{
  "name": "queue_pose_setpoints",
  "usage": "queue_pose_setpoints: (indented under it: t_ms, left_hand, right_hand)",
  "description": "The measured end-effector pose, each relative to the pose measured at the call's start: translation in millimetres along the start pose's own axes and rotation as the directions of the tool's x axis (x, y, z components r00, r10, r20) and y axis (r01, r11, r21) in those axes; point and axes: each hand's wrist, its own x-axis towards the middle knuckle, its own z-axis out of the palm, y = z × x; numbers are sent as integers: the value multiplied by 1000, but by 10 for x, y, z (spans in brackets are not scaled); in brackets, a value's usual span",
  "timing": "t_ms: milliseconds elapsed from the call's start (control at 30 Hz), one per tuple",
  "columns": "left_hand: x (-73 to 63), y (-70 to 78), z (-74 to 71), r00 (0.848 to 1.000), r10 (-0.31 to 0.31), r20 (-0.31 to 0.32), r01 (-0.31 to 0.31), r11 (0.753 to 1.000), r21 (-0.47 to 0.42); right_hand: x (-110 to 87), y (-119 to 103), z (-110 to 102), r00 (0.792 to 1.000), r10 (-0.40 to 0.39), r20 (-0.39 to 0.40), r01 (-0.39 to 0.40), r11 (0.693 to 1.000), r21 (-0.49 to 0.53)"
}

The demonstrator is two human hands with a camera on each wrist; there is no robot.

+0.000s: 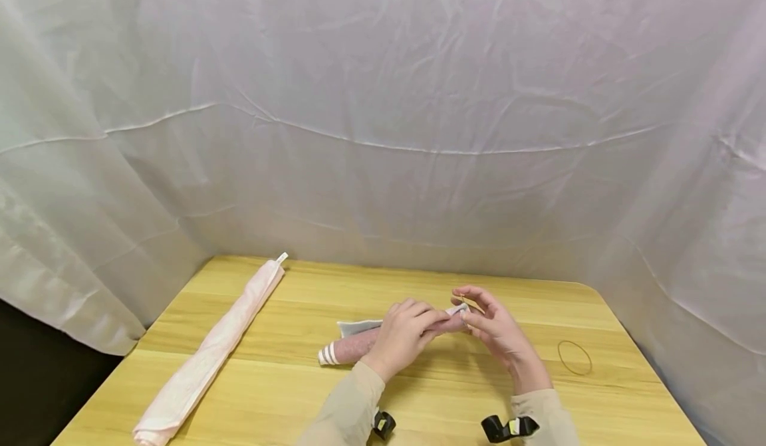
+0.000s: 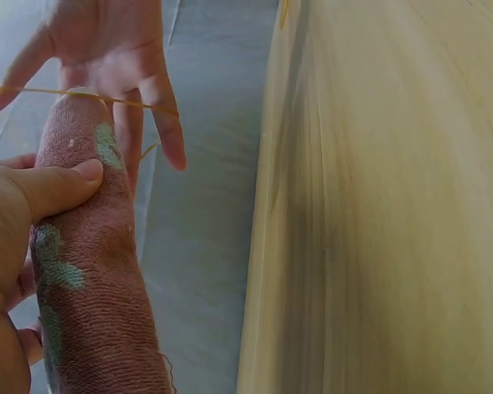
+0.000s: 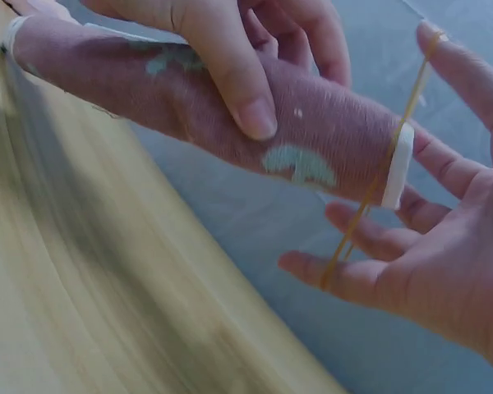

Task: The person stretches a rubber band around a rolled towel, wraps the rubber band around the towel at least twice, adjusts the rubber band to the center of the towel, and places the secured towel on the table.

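A dusky pink rolled towel [image 1: 356, 347] with pale green patches and a white striped end is gripped by my left hand [image 1: 397, 336], whose thumb [image 3: 255, 115] presses on its side. At the roll's right end, the fingers of my right hand [image 1: 497, 330] are spread wide and fairly straight. They stretch a thin yellow rubber band [image 3: 419, 78] between them, and in the right wrist view the band crosses the towel near its white edge. Both wrist views show the towel raised off the table. The far side of the band is partly hidden.
A longer light pink rolled cloth [image 1: 209, 356] with a white tag lies along the left of the wooden table [image 1: 287, 393]. Another rubber band [image 1: 590, 363] lies flat to the right of my right hand. Pale curtains [image 1: 383, 187] hang behind and at the sides.
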Motion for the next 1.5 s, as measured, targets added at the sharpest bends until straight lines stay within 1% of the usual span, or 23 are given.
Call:
queue_pose_setpoints:
  t_ms: [100,167,267,433,567,700,800,900,1000,1100,1200,1333,1500]
  left_hand:
    - [-9,3,7,1000,0,-6,0,1000,0]
    - [-13,1,12,1000,5,-20,-5,1000,-1]
    - [-8,-10,27,998,28,-65,-27,1000,7]
    - [18,-35,38,986,62,-155,-62,998,3]
    - [33,-63,21,978,70,-198,-73,997,-11]
    - [35,-99,1,968,69,-240,-78,997,-28]
    - [27,-127,-12,963,57,-264,-71,997,-43]
    - [17,-151,-24,962,43,-271,-59,997,-50]
    - [10,-173,-27,962,36,-270,-51,998,-47]
    - [3,-192,-23,962,33,-270,-46,998,-41]
    - [-5,-211,-23,961,26,-276,-38,999,-38]
    - [-10,-252,-50,953,-23,-302,9,999,-45]
    - [-2,-327,-103,931,-104,-351,90,994,-56]
  right_hand:
    - [7,-36,67,999,45,-3,-45,996,-80]
    - [17,-52,109,998,68,-6,-68,991,-112]
    - [35,-63,163,996,87,-22,-89,986,-139]
    - [53,-38,201,993,100,-60,-110,978,-177]
    - [60,-17,213,989,122,-79,-135,974,-182]
    - [67,0,223,986,149,-68,-158,973,-165]
    - [74,14,237,987,152,-46,-157,975,-158]
    - [90,36,248,989,146,-21,-147,979,-143]
    - [105,63,245,988,152,14,-150,984,-97]
    - [111,90,236,985,164,57,-161,985,-59]
    - [107,111,225,979,183,89,-178,982,-57]
    - [108,138,225,963,237,126,-228,970,-85]
    - [126,188,259,927,321,192,-307,947,-99]
